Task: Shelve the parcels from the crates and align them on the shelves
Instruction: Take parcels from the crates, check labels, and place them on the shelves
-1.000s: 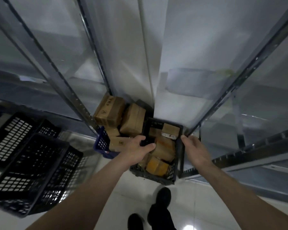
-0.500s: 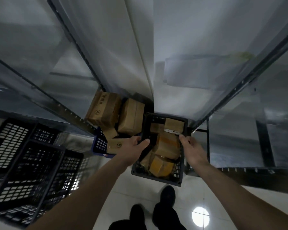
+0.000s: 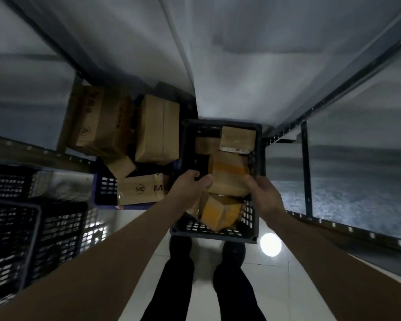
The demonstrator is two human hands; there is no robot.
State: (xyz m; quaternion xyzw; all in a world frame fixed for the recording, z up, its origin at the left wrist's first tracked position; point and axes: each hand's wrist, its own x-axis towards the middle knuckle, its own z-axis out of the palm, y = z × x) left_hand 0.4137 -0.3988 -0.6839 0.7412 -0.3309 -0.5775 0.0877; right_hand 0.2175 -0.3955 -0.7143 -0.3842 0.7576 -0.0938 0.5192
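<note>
Down in the black crate (image 3: 257, 230) on the floor: both hands around one brown parcel (image 3: 227, 179). Left hand (image 3: 190, 186) curled on its left side, right hand (image 3: 263, 195) flat on its right side, parcel squeezed between. Picking-up step, most likely. Next: lift straight up, carry to a shelf (image 3: 357, 174), line up neatly. More parcels left underneath.

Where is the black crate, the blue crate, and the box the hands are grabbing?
black crate (image 3: 214, 235), head view, near rim.
blue crate (image 3: 105, 188), head view, slotted side wall.
box (image 3: 228, 179), head view, top face between both hands.
</note>
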